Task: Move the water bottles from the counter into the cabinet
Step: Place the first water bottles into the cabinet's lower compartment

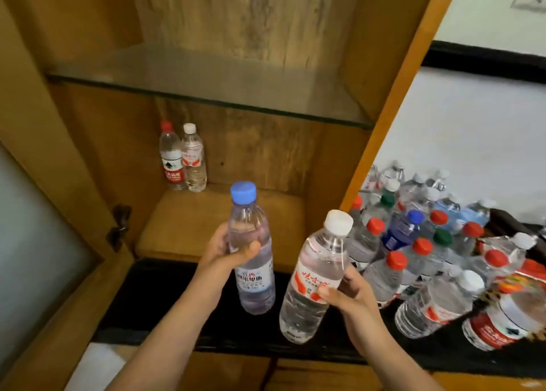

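Left hand (pixel 224 250) grips the blue-capped bottle (pixel 251 251); right hand (pixel 347 297) clasps the white-capped bottle (pixel 314 281). The counter's bottles (pixel 419 243) overlap, blurred and cut off rightward.

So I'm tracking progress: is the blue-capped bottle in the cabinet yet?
Not yet. The left hand holds the blue-capped bottle upright in front of the cabinet's lower shelf.
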The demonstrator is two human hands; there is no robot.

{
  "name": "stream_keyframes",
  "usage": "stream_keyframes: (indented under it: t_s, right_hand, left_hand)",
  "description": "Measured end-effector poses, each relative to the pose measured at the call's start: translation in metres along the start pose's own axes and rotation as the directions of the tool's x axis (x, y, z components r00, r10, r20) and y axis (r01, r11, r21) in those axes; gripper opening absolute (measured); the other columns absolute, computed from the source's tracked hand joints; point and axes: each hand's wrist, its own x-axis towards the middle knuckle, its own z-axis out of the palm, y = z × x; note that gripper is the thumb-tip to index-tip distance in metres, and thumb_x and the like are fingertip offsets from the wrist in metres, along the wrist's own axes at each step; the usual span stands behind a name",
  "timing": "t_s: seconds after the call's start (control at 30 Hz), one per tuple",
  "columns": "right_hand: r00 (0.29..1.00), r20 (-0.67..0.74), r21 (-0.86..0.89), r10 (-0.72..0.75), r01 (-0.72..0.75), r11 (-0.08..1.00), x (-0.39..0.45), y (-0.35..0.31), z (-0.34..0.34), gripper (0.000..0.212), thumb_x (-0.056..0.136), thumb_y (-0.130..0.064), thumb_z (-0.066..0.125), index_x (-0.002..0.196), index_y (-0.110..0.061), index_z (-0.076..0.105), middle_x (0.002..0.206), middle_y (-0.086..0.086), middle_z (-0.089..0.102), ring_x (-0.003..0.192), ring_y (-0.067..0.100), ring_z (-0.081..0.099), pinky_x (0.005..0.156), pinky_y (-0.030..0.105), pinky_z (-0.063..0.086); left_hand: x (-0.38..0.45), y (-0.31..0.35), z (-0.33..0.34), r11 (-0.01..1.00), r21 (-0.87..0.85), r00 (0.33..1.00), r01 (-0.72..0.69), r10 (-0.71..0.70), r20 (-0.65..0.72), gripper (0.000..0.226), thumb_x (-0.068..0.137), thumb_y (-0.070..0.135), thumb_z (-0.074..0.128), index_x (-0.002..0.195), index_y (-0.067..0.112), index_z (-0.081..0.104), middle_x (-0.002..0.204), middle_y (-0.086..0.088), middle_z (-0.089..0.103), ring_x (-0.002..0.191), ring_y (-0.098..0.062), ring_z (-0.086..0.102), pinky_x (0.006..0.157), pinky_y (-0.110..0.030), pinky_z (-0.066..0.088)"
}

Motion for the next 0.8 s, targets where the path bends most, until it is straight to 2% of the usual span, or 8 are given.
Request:
stream_keyframes:
  t_s: [0.1, 0.27, 0.33, 0.47, 0.6, 0.63, 0.73, 0.8]
  right_hand:
    - [1.000, 0.008, -0.035, -0.017, 0.018, 0.999, 0.042, 0.005, 0.021, 0.059, 0.054, -0.032, 0.081, 0.110, -0.020, 0.064, 0.112, 0.005, 0.068, 0.107, 0.021, 0.063, 0.081, 0.028, 0.053]
    - [1.000, 0.001, -0.082, 0.000, 0.001, 0.997, 0.095, 0.023, 0.049, 0.053, 0.055, -0.032, 0.081, 0.106, -0.028, 0.063, 0.115, 0.007, 0.061, 0.109, 0.016, 0.060, 0.092, 0.035, 0.049]
    - [1.000, -0.004, -0.097, 0.029, -0.030, 0.995, 0.113, 0.033, 0.057, 0.051, 0.056, -0.027, 0.081, 0.104, -0.030, 0.063, 0.114, 0.002, 0.061, 0.109, 0.013, 0.059, 0.090, 0.031, 0.049]
    - [0.994, 0.022, -0.079, 0.108, -0.106, 0.991, 0.145, 0.048, 0.064, 0.064, 0.053, -0.029, 0.085, 0.112, -0.032, 0.061, 0.118, -0.005, 0.061, 0.107, 0.006, 0.059, 0.082, 0.023, 0.048]
    - [0.983, 0.001, -0.067, 0.184, -0.183, 0.981, 0.166, 0.063, 0.068, 0.073, 0.050, -0.030, 0.081, 0.119, -0.031, 0.056, 0.121, -0.008, 0.060, 0.112, 0.008, 0.056, 0.087, 0.032, 0.050]
    - [0.979, 0.001, -0.070, 0.205, -0.205, 0.976, 0.171, 0.067, 0.069, 0.075, 0.052, -0.028, 0.081, 0.122, -0.029, 0.054, 0.121, -0.009, 0.060, 0.113, 0.009, 0.055, 0.089, 0.035, 0.050]
    - [0.974, 0.013, -0.087, 0.227, -0.225, 0.970, 0.184, 0.076, 0.072, 0.070, 0.064, -0.010, 0.078, 0.127, -0.024, 0.050, 0.122, -0.007, 0.061, 0.116, 0.011, 0.054, 0.091, 0.033, 0.048]
    - [0.970, 0.026, -0.094, 0.242, -0.239, 0.966, 0.189, 0.081, 0.074, 0.070, 0.070, -0.002, 0.073, 0.132, -0.021, 0.047, 0.126, -0.005, 0.059, 0.118, 0.011, 0.053, 0.093, 0.032, 0.047]
  left_hand:
    - [0.039, 0.002, -0.026, 0.999, 0.048, 0.998, -0.008, 0.011, -0.062, 0.038, 0.066, 0.001, 0.071, 0.095, 0.021, 0.058, 0.079, 0.016, 0.073, 0.072, 0.004, 0.067, 0.057, -0.010, 0.050]
    - [0.094, -0.014, -0.056, 0.992, 0.118, 0.981, 0.050, -0.026, -0.192, 0.046, 0.065, -0.002, 0.076, 0.094, 0.025, 0.053, 0.087, 0.013, 0.066, 0.071, 0.010, 0.064, 0.060, -0.012, 0.047]
    - [0.108, -0.023, -0.063, 0.987, 0.147, 0.977, 0.068, -0.036, -0.210, 0.050, 0.064, -0.002, 0.077, 0.093, 0.029, 0.051, 0.091, 0.013, 0.065, 0.075, 0.007, 0.065, 0.063, -0.012, 0.046]
    - [0.131, -0.042, -0.071, 0.980, 0.172, 0.966, 0.098, -0.052, -0.254, 0.054, 0.063, -0.008, 0.076, 0.093, 0.027, 0.049, 0.094, 0.008, 0.062, 0.087, -0.009, 0.061, 0.077, -0.028, 0.047]
    - [0.140, -0.056, -0.077, 0.972, 0.201, 0.960, 0.126, -0.068, -0.273, 0.054, 0.064, -0.006, 0.077, 0.101, 0.022, 0.049, 0.095, 0.013, 0.061, 0.080, 0.009, 0.059, 0.064, -0.009, 0.046]
    - [0.142, -0.059, -0.080, 0.972, 0.198, 0.959, 0.126, -0.068, -0.274, 0.054, 0.064, -0.008, 0.076, 0.103, 0.019, 0.049, 0.095, 0.012, 0.062, 0.078, 0.009, 0.061, 0.062, -0.006, 0.047]
    - [0.150, -0.064, -0.084, 0.975, 0.200, 0.964, 0.097, -0.042, -0.263, 0.053, 0.066, -0.015, 0.072, 0.101, 0.018, 0.050, 0.095, 0.007, 0.062, 0.081, 0.001, 0.062, 0.067, -0.011, 0.050]
    - [0.153, -0.065, -0.085, 0.974, 0.209, 0.972, 0.092, -0.042, -0.230, 0.055, 0.066, -0.016, 0.071, 0.102, 0.020, 0.049, 0.096, 0.007, 0.062, 0.081, 0.001, 0.064, 0.069, -0.012, 0.051]
